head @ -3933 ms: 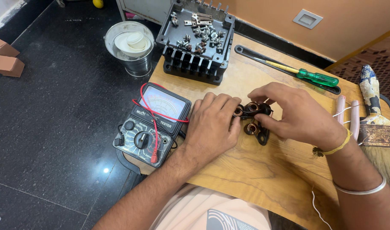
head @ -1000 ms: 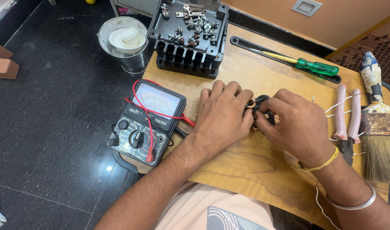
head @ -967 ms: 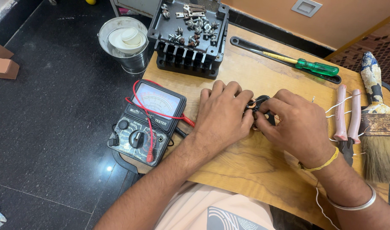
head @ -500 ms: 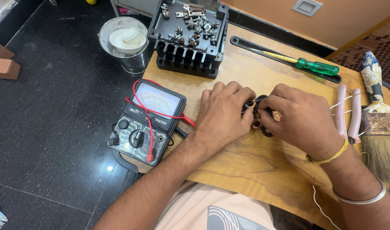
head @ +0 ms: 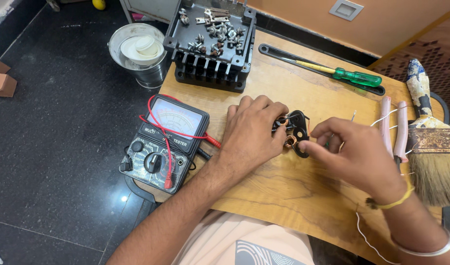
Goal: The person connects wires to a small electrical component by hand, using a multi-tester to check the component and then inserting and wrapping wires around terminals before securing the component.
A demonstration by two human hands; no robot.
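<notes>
Black, copper-wound coil part (head: 297, 136) lay between the hands: left hand (head: 254, 130) pinching its nine o'clock end, right hand (head: 355, 154) pinching at four o'clock.

Two hands, left (head: 254, 130) and right (head: 355, 157); one black coil part (head: 297, 132); one multimeter (head: 166, 142); one green screwdriver (head: 340, 73); one paintbrush (head: 429, 137); one pink-handled pliers (head: 393, 127); one black box (head: 210, 44); one steel cup (head: 141, 51); two bricks (head: 0, 78) far left
</notes>
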